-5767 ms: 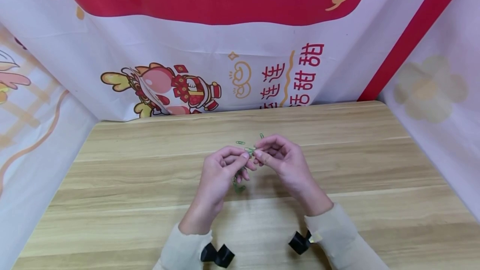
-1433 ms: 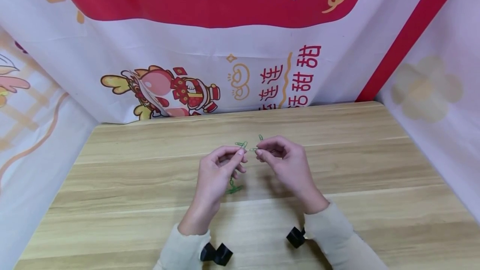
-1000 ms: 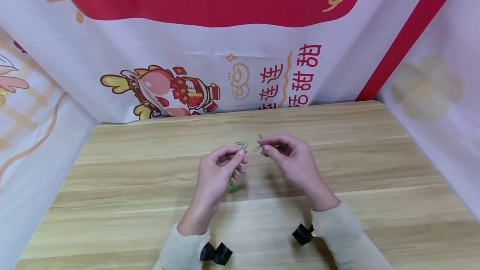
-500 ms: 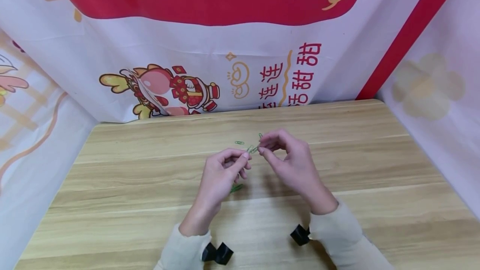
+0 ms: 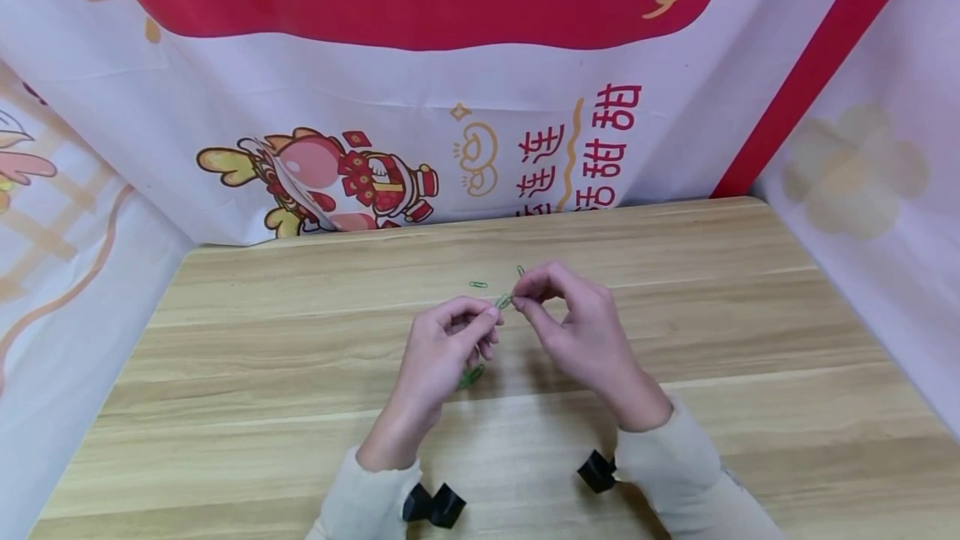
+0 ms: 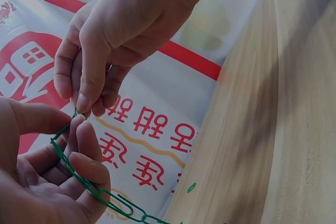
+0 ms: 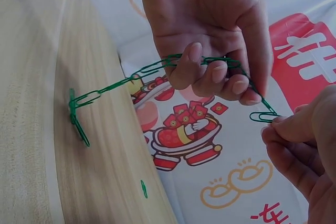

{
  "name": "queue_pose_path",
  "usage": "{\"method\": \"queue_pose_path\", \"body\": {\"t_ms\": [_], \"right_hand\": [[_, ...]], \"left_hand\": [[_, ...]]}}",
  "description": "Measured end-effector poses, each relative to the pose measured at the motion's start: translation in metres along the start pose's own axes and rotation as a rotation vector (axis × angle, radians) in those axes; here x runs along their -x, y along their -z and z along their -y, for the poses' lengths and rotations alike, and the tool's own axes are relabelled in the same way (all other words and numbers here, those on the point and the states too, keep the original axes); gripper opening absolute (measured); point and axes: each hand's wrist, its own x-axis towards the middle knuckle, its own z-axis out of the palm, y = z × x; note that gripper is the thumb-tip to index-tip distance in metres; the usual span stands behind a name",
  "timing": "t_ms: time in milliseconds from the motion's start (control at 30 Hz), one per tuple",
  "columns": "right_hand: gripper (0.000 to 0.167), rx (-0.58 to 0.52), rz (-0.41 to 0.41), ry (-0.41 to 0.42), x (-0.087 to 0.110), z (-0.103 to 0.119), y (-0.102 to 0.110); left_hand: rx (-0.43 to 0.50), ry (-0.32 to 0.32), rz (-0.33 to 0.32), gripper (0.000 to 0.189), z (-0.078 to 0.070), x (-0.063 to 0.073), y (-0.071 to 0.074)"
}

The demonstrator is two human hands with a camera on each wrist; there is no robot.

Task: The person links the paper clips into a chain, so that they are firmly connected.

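Observation:
My left hand (image 5: 442, 348) pinches the end of a chain of green paper clips (image 7: 113, 86) between thumb and index finger. In the right wrist view the chain runs across its curled fingers and hangs down to the wooden table, where its tail lies bunched. Close in front, my right hand (image 5: 585, 332) pinches a single green paper clip (image 7: 261, 117) with thumb and index finger. That clip overlaps the chain's end link at the left fingertips. The right thumb and finger cover part of it.
Two loose green items lie on the table beyond the hands: one paper clip (image 5: 477, 284) ahead of the left hand, another clip (image 5: 521, 271) behind the right fingertips. A printed cloth (image 5: 420, 82) hangs along the table's back edge (image 5: 645, 209).
A second ago the right hand's clip stood apart from the left hand's. The hands have since come together and the clips now meet. The left hand has shifted slightly right.

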Motion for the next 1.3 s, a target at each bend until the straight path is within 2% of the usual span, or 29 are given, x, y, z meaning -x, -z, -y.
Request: {"method": "queue_pose_path", "body": {"t_ms": [267,433,600,900,1133,1300], "right_hand": [[0.02,-0.027,-0.011,-0.01,0.0014,-0.0021,-0.0011],[0.021,-0.066,-0.009,-0.045,0.0026,-0.003,-0.0008],[0.023,-0.098,-0.008,-0.044,0.0029,-0.0031,-0.0006],[0.024,-0.068,-0.036,-0.015,0.0021,-0.0018,-0.0006],[0.019,-0.173,-0.086,-0.181,0.0008,0.0026,0.0032],[0.014,-0.29,-0.089,-0.304,-0.0015,0.0033,0.0061]], "left_hand": [[-0.024,-0.022,0.007,0.012,0.0008,-0.0002,-0.0004],[0.011,0.011,0.022,0.012,0.0032,-0.0028,0.0007],[0.045,0.045,0.04,0.013,0.005,-0.0044,0.002],[0.079,0.037,0.061,0.015,0.0056,-0.0029,0.0024],[0.083,0.045,0.063,0.015,0.0045,-0.0023,0.003],[0.088,0.043,0.074,0.016,0.0034,-0.0028,0.0034]]}}
